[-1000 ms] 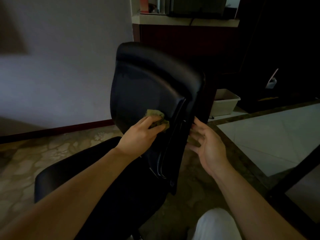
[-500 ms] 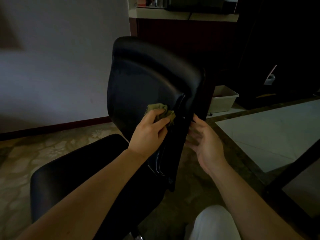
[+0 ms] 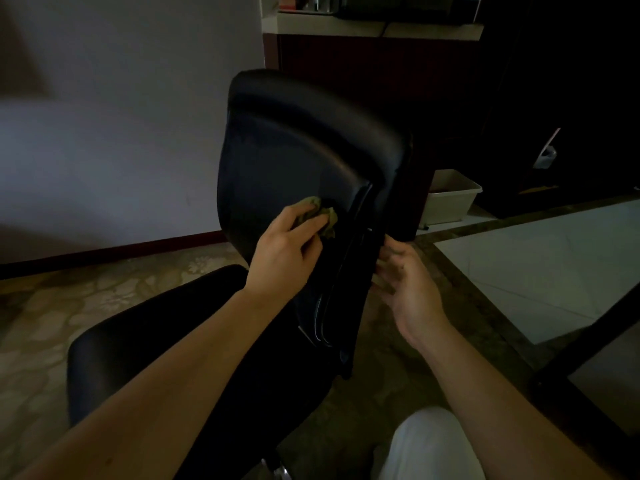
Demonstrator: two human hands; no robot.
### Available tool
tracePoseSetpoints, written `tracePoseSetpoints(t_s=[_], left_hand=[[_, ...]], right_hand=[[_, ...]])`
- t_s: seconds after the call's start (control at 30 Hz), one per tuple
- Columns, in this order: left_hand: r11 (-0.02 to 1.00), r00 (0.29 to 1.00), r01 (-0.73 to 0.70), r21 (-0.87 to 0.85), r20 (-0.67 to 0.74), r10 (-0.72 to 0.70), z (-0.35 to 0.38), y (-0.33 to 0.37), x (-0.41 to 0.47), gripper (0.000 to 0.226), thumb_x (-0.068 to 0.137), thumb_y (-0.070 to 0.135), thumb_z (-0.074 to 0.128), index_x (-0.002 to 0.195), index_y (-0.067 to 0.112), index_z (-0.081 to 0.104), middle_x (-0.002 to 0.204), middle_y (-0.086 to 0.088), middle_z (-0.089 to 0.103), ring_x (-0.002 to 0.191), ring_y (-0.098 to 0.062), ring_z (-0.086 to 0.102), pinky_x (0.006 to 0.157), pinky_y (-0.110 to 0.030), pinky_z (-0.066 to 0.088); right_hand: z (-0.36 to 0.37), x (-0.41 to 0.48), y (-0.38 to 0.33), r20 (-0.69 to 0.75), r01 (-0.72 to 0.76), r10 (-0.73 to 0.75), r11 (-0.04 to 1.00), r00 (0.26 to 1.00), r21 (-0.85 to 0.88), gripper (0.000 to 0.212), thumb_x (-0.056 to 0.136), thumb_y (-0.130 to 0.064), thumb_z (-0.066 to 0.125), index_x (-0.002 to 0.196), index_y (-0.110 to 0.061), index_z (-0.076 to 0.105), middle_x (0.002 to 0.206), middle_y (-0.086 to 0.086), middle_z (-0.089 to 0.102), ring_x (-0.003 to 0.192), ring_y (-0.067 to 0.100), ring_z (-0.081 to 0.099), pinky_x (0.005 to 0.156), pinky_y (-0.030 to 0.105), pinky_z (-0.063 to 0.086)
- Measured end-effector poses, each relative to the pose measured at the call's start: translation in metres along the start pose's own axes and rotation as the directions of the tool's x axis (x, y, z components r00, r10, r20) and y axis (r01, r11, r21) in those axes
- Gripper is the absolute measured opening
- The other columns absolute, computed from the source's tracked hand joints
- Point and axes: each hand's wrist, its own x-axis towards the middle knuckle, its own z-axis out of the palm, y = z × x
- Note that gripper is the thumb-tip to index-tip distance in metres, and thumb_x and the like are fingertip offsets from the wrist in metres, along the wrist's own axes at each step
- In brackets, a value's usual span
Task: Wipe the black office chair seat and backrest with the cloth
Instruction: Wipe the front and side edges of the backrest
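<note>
The black office chair stands in front of me with its backrest (image 3: 298,157) upright and its seat (image 3: 145,344) low on the left, partly behind my left forearm. My left hand (image 3: 287,251) is shut on a crumpled olive-green cloth (image 3: 322,211) and presses it against the backrest's lower part, beside the central spine. My right hand (image 3: 407,282) rests against the backrest's right edge, fingers apart and touching it, with nothing inside the hand.
A pale wall (image 3: 104,133) with a dark skirting board lies to the left. A white plastic bin (image 3: 450,195) sits on the floor behind the chair. A dark counter (image 3: 374,57) stands beyond. A dark table edge (image 3: 588,355) runs along the right. My white-clad knee (image 3: 429,445) shows below.
My left hand has slid the cloth upward on the backrest, first toward the spine, then slightly back to the left. My right hand has stayed at the backrest's right edge.
</note>
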Motion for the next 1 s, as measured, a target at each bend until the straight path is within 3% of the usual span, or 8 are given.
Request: tracePoseSetpoints(t_s=[0.17, 0.3, 0.5, 0.73, 0.87, 1.0], left_hand=[[0.998, 0.999, 0.028, -0.052, 0.043, -0.026, 0.012, 0.017, 0.002, 0.033, 0.095, 0.008, 0.066, 0.127, 0.012, 0.069, 0.139, -0.007, 0.056, 0.128, -0.02, 0.057, 0.11, -0.03, 0.046], [0.994, 0.992, 0.095, -0.046, 0.084, -0.091, 0.019, 0.012, -0.013, 0.031, 0.095, 0.009, 0.066, 0.125, 0.01, 0.07, 0.137, -0.009, 0.054, 0.128, -0.023, 0.055, 0.11, -0.031, 0.044], [0.996, 0.984, 0.093, -0.002, 0.153, -0.091, 0.014, -0.004, -0.042, 0.03, 0.092, 0.005, 0.068, 0.121, 0.008, 0.072, 0.133, -0.011, 0.057, 0.124, -0.025, 0.059, 0.106, -0.032, 0.046], [0.948, 0.955, 0.285, -0.144, -0.037, -0.293, -0.001, -0.01, -0.042, 0.033, 0.094, 0.002, 0.066, 0.126, 0.008, 0.069, 0.13, 0.004, 0.058, 0.118, -0.006, 0.057, 0.104, -0.022, 0.048], [0.964, 0.974, 0.214, -0.16, -0.041, -0.223, 0.002, 0.004, -0.026, 0.034, 0.093, 0.002, 0.067, 0.126, 0.009, 0.069, 0.133, -0.001, 0.059, 0.122, -0.011, 0.057, 0.107, -0.019, 0.046], [0.975, 0.987, 0.159, -0.156, 0.041, -0.154, 0.013, 0.018, -0.018, 0.035, 0.094, 0.004, 0.067, 0.128, 0.015, 0.068, 0.14, 0.0, 0.055, 0.129, -0.011, 0.053, 0.111, -0.018, 0.041]], right_hand=[[-0.003, -0.001, 0.008, -0.009, -0.052, 0.052, 0.998, 0.999, -0.021, 0.036, 0.107, -0.021, 0.035, 0.123, -0.033, 0.066, 0.117, -0.006, 0.074, 0.116, 0.021, 0.066, 0.102, 0.045, 0.05], [-0.009, 0.002, 0.009, 0.003, -0.073, 0.074, 0.997, 0.997, -0.035, 0.036, 0.107, -0.018, 0.037, 0.119, -0.032, 0.068, 0.115, -0.005, 0.075, 0.115, 0.021, 0.067, 0.105, 0.05, 0.049], [-0.006, 0.007, 0.012, -0.005, 0.006, -0.007, 0.98, 1.0, -0.199, 0.023, 0.098, -0.013, 0.063, 0.114, -0.028, 0.065, 0.113, -0.003, 0.073, 0.107, 0.014, 0.07, 0.101, 0.049, 0.054], [-0.005, 0.007, 0.024, -0.014, 0.053, -0.06, 0.959, 0.998, -0.279, 0.024, 0.096, -0.02, 0.068, 0.115, -0.031, 0.06, 0.114, -0.007, 0.071, 0.104, 0.008, 0.07, 0.098, 0.039, 0.056], [-0.003, 0.001, 0.03, -0.004, 0.076, -0.081, 0.953, 0.997, -0.293, 0.026, 0.097, -0.02, 0.066, 0.12, -0.032, 0.059, 0.118, -0.011, 0.068, 0.108, 0.005, 0.066, 0.096, 0.03, 0.055], [-0.004, -0.001, 0.036, -0.018, 0.062, -0.07, 0.96, 0.997, -0.271, 0.027, 0.098, -0.019, 0.065, 0.114, -0.04, 0.059, 0.118, -0.012, 0.067, 0.111, 0.007, 0.065, 0.101, 0.037, 0.054]])
